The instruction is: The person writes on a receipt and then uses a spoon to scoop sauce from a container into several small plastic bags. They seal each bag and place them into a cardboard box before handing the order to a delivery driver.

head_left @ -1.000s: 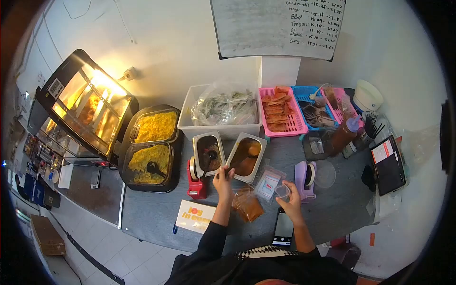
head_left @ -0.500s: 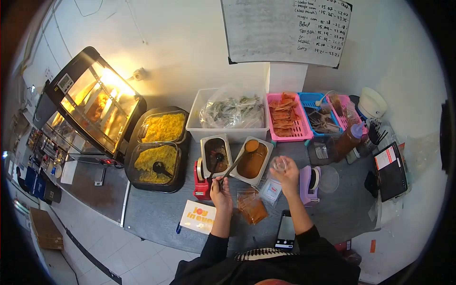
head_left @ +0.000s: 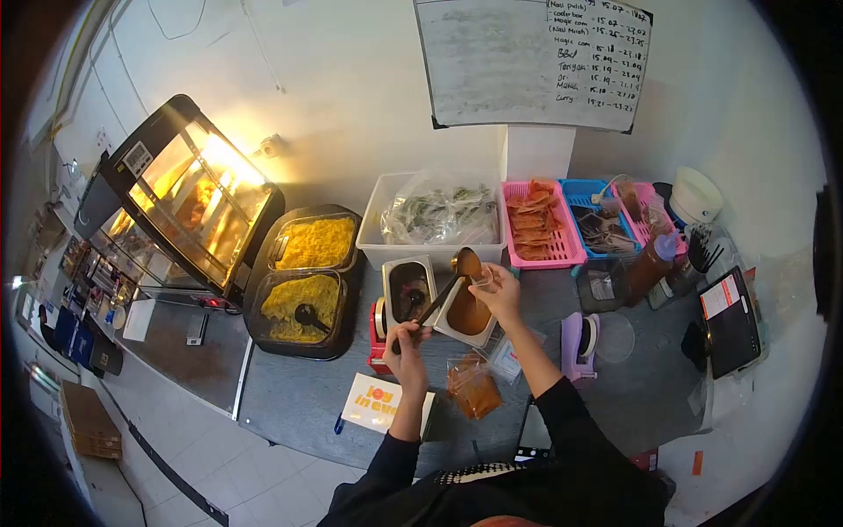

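My left hand (head_left: 409,353) is closed around the dark handle of a ladle (head_left: 468,263). The ladle's bowl, filled with brown sauce, is tilted over a metal pan of brown sauce (head_left: 468,316). Between the fingers of my right hand (head_left: 500,299) is a small clear plastic cup (head_left: 480,280), held right at the ladle's rim above the pan. Part of the cup is covered by my fingers. Left of the sauce pan, another metal pan (head_left: 409,285) holds dark contents and a black spoon.
Bagged brown sauce (head_left: 474,386), a phone (head_left: 534,430) and a printed box (head_left: 373,402) lie near the front. Tape dispensers, red (head_left: 377,342) and purple (head_left: 575,347), flank the pans. Behind are a white tub (head_left: 430,255) and pink basket (head_left: 549,255); yellow rice trays (head_left: 303,303) stand left.
My right hand has moved left and up, bringing the cup to the ladle. The ladle's bowl has tipped toward the cup. The camera view has shifted slightly.
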Motion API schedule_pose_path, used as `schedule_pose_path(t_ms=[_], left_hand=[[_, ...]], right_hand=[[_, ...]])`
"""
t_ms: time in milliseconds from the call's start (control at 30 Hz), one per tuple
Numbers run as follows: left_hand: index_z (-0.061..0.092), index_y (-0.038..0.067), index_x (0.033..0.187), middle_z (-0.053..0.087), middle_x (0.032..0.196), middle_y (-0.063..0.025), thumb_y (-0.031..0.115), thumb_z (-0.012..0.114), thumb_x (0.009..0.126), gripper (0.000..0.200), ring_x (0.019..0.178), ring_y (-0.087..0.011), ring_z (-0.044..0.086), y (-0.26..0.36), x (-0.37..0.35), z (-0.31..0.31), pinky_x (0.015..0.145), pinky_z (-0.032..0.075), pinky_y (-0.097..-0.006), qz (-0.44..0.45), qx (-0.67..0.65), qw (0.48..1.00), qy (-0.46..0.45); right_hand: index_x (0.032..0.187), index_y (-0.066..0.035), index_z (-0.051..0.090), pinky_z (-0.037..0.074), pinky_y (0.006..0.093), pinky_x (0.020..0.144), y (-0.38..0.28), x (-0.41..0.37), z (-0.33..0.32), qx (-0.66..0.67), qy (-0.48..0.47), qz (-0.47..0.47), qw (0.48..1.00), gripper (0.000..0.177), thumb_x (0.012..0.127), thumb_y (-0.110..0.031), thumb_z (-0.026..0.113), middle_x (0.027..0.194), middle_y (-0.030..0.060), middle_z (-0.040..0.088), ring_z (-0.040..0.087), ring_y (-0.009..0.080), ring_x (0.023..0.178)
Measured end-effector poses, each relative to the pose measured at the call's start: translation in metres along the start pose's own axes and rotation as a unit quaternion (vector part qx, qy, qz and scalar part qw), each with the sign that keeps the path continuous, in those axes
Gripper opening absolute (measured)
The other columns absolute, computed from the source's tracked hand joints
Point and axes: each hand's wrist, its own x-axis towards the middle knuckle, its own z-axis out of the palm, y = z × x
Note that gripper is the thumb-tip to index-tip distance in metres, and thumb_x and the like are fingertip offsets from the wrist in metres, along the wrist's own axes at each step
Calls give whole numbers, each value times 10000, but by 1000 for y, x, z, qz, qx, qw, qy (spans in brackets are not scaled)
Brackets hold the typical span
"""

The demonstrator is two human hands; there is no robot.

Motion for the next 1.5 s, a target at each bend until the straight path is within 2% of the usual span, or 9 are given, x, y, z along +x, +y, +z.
schedule_pose_path(t_ms=[300, 500, 567, 700, 800, 900, 1067, 1200, 1500], left_hand=[[587, -29, 834, 550, 787, -112, 62, 517, 827, 116, 712, -188, 560, 18, -4, 7, 633, 449, -261, 242, 360, 877, -207], [551, -24, 859, 565, 805, -93, 153, 481, 867, 191, 719, -173, 571, 2, -9, 12, 655, 462, -249, 47, 94, 993, -47], [529, -17, 873, 569, 812, -86, 181, 463, 883, 209, 725, -165, 585, -10, -5, 8, 671, 478, -244, -67, -125, 987, 75], [512, 34, 810, 538, 844, -64, 188, 476, 869, 169, 759, -134, 543, -30, -3, -5, 712, 502, -267, -124, -144, 967, 169], [550, 16, 823, 561, 757, -42, 248, 477, 879, 250, 657, -116, 549, -57, -11, -16, 612, 452, -240, -24, 61, 996, 62], [516, -2, 958, 555, 870, -69, 213, 525, 851, 240, 764, -139, 537, -62, -16, -16, 671, 435, -260, -119, 193, 973, -33], [401, 15, 1135, 427, 1117, -149, 183, 643, 734, 497, 981, -242, 465, 5, -11, 10, 834, 378, -326, 248, 510, 822, -40], [421, 9, 1133, 473, 1093, -164, 126, 622, 738, 459, 990, -247, 496, 33, -15, 32, 829, 399, -328, 79, 245, 934, -247], [465, 29, 1087, 557, 990, -116, 70, 576, 773, 336, 896, -227, 565, 34, -40, -9, 759, 450, -306, 45, 282, 909, -305]], right_hand=[[1069, 41, 489, 468, 244, 768, -6, 1, 3, 19, -1, 32, 999, 513, 614, 5, 724, 965, 85, 558, 552, 141, 894], [1071, 44, 486, 468, 248, 753, 6, 0, 4, 16, 11, 12, 1000, 527, 609, -4, 734, 972, 91, 562, 552, 159, 896], [1076, 42, 487, 466, 252, 759, 7, -1, 1, 40, 19, 26, 999, 535, 606, -5, 737, 975, 95, 561, 551, 162, 897], [1092, 29, 491, 464, 260, 743, -17, -8, -9, 70, 81, 10, 994, 518, 628, -6, 720, 958, 67, 557, 549, 141, 862], [1158, 24, 447, 418, 259, 822, -23, -13, -21, 136, 51, -22, 989, 537, 676, 4, 684, 1047, 73, 529, 511, 148, 945], [1204, 35, 389, 398, 288, 886, -12, -13, -32, 114, 58, -80, 989, 595, 675, 54, 661, 1214, 125, 437, 463, 201, 1061], [1195, 13, 421, 379, 340, 910, -59, -48, -22, -98, 30, -176, 979, 642, 614, 33, 693, 1098, 108, 457, 460, 237, 1053], [1190, 5, 440, 420, 349, 834, -75, -88, -3, -118, -9, -185, 976, 630, 619, -21, 705, 1040, 112, 441, 466, 224, 996], [911, 35, 529, 398, 272, 779, -77, -140, -33, 61, -87, -35, 994, 187, 777, -73, 604, 860, 68, 492, 480, 175, 883]])
